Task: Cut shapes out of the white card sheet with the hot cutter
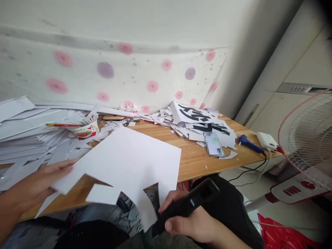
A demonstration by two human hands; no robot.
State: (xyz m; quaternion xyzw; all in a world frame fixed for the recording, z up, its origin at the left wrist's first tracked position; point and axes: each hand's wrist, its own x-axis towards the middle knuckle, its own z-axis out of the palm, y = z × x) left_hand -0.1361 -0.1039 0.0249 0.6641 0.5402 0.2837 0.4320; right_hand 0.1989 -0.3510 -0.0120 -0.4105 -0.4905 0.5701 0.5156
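My left hand (58,174) grips a large white board (129,155) by its left edge. The board lies over the table's front edge, with curved and angular notches cut out of its near side. My right hand (192,221) is wrapped round a thick black handheld tool (190,200), whose exact kind I cannot make out. The tool's lower end meets or nearly meets a narrow strip of the board hanging below the table edge; whether they touch is unclear. One small white offcut (46,204) hangs just below my left hand.
White sheets (20,124) are stacked at the left, beside a paper cup (85,129) of strips. Offcuts and sheets with black characters (194,114) cover the back right, with a phone (214,143). A blue glue gun (250,143), white box (266,141) and fan (308,128) stand right.
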